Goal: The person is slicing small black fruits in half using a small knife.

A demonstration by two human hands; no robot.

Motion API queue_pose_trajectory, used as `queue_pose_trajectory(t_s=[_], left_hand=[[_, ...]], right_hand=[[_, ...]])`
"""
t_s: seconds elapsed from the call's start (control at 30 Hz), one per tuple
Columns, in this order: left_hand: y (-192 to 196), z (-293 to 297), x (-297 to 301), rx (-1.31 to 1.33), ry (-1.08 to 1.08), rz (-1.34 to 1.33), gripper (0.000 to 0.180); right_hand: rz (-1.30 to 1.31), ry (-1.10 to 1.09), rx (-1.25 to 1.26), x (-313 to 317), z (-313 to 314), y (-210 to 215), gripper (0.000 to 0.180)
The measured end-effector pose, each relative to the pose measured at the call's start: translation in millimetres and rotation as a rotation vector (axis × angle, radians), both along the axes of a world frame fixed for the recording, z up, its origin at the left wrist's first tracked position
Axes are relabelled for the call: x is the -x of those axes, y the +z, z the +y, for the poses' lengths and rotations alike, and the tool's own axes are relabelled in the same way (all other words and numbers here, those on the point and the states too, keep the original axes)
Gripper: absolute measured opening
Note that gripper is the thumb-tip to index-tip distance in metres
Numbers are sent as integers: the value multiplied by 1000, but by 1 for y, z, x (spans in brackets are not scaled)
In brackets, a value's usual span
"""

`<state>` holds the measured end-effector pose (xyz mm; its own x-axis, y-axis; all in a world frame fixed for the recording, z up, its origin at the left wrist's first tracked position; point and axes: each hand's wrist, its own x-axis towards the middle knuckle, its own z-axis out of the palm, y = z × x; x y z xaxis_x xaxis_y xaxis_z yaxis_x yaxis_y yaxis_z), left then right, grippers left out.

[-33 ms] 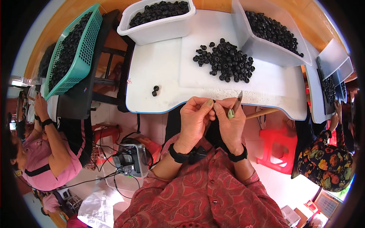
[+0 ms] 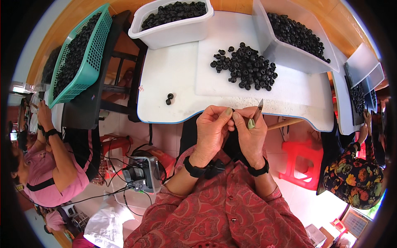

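At the table's front edge my hands are brought together. My left hand (image 2: 213,130) is closed in a pinch on a small black rubber-like part (image 2: 233,110), mostly covered by the fingertips. Closed around a small knife, my right hand (image 2: 251,134) lays its thumb against the same part. The knife's pointed blade (image 2: 259,109) sticks up past the fingers, and its pale green handle end (image 2: 251,123) shows beside the thumb. Beyond my hands, a pile of similar black parts (image 2: 248,68) lies on the white table (image 2: 182,82). A pair of them (image 2: 169,98) sits apart, further left.
Two tubs of black parts stand at the back: a white one (image 2: 173,35) and a translucent one (image 2: 289,56). A green basket (image 2: 89,66) is at left. People work on both sides. A red stool (image 2: 300,159) stands right; cables (image 2: 118,190) run at lower left.
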<state>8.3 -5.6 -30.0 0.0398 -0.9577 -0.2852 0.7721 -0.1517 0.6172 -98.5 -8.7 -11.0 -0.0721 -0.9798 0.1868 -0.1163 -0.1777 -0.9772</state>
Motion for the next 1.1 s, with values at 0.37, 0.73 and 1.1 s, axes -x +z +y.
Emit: queue_pose_trajectory(t_s=[0.37,0.73,1.1], left_hand=[[-1,-5,-7,8,-95,82,8],[-3,-3,-21,206,-345,98,8],[0,-7,-17,109,-341,229,10]], right_hand=[[-186,73,-207,4,-1,10,10],[-493,333,-442,35,-6,16,8],[-474,279,-441,29,-7,18,13]])
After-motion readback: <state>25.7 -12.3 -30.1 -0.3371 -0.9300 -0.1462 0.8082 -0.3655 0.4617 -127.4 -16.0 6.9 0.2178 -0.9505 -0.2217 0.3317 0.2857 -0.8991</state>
